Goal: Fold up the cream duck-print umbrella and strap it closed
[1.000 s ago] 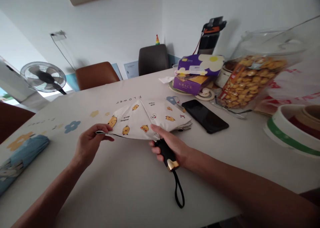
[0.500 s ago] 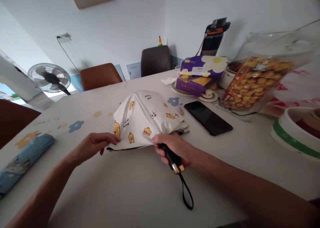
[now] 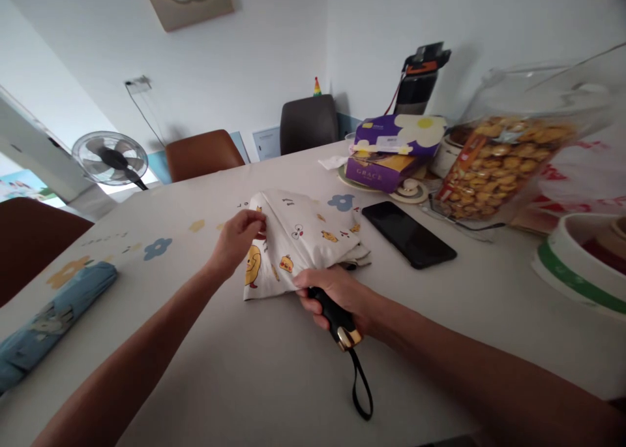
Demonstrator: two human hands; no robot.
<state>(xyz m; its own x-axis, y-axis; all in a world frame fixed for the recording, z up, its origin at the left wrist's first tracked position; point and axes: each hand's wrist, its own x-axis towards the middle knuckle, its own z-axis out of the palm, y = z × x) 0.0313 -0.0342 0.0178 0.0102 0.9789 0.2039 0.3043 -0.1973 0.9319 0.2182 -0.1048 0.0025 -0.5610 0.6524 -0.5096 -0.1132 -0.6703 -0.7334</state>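
Note:
A white folding umbrella (image 3: 313,235) printed with yellow cartoon figures lies partly collapsed on the table, its canopy loosely folded over to the right. My right hand (image 3: 337,293) is wrapped round its black handle, thumb on the canopy's lower edge. The handle has a gold-coloured end, from which a black wrist strap hangs toward me. At the canopy's upper left edge, my left hand (image 3: 239,238) has its fingers closed in a pinch on the fabric; the fingertips are partly hidden. The umbrella's ribs are out of sight under the cloth.
A black phone (image 3: 409,233) lies right of the canopy. Behind it are purple boxes (image 3: 386,153), a dark bottle (image 3: 418,81) and a clear snack jar (image 3: 508,166). A green-banded white roll (image 3: 572,264) sits far right. A blue folded umbrella (image 3: 59,320) lies left.
My left hand has moved up and right from the lower left corner to the canopy's upper left side. That side is now folded inward, so the canopy is narrower. My right hand still grips the handle.

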